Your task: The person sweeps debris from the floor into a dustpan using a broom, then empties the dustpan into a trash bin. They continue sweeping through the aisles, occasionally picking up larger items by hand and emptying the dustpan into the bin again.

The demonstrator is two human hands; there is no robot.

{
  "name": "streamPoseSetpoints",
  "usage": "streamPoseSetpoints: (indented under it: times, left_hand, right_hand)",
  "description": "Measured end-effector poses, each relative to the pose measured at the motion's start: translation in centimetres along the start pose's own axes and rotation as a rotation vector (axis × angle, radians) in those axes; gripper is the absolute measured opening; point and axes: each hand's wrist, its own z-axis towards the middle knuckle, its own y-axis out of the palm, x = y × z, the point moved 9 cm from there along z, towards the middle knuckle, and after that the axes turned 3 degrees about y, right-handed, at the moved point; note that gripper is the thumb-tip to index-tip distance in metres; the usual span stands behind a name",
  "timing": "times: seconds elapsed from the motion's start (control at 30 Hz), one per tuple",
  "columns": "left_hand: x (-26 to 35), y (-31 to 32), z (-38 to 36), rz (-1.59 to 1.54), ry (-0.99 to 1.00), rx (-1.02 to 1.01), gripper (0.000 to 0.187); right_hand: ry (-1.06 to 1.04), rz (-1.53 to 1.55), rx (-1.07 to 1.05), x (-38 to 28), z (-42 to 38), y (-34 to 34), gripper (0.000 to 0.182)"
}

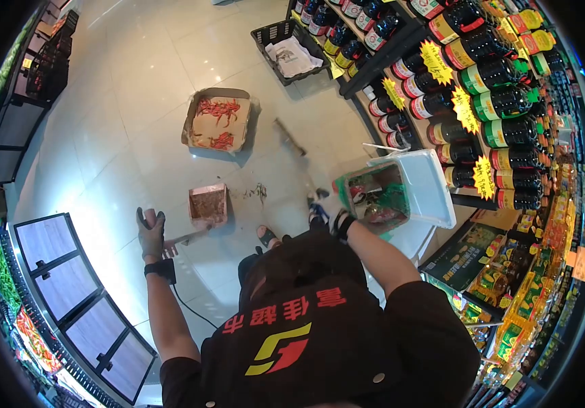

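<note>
Black clothing is nearest. Toward the floor's left edge, the left hand seems to curl its fingers around a handle; beside it, the dustpan rests near loose dirt. The right hand seems closed around a blurred stick; too hard a stroke could scatter dirt.

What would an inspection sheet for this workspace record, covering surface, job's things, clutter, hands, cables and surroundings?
Surface: pale tiled floor, glossy.
Job's things: dustpan; broom, blurred; dark debris beside the dustpan.
Clutter: cardboard box with red produce; black crate; green-lined container, open.
Hands: gloved left hand seemingly gripping the dustpan; gloved right hand, the broom.
Cables: black cord near the left wrist.
Surroundings: shelved bottles right, green produce left.
</note>
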Motion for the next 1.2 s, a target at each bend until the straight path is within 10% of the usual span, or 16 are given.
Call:
streamPoseSetpoints:
  times: [0.27,0.43,0.53,0.6,0.8,0.87,1.2]
  left_hand:
    - [7.9,0.8,-0.2,0.386,0.033,0.020,0.088]
    - [22.9,0.0,1.2,0.938,0.248,0.411,0.081]
    - [31.5,4.2,3.8,0.807,0.508,0.526,0.062]
    - [33.7,9.6,7.9,0.543,0.559,0.397,0.055]
    - [26.9,34.3,22.0,-0.095,0.049,-0.388,0.043]
    - [27.0,42.0,23.5,-0.457,-0.236,-0.564,0.034]
    - [22.1,69.9,42.5,-0.312,-0.628,-0.822,0.023]
  right_hand:
    - [0.169,-0.344,0.006,-9.3,12.1,-3.1,0.021]
    - [-0.381,-0.472,0.140,-5.5,11.5,-5.6,0.023]
    - [0.262,0.008,-0.328,-9.9,7.6,-9.5,0.034]
    - [0.187,0.039,-0.252,-14.6,7.1,-12.8,0.040]
    - [0.094,-0.030,-0.118,-20.1,13.0,-22.5,0.040]
    - [0.345,-0.137,-0.066,-22.0,13.8,-25.4,0.042]
    - [0.532,-0.070,0.119,-28.6,18.1,-28.2,0.049]
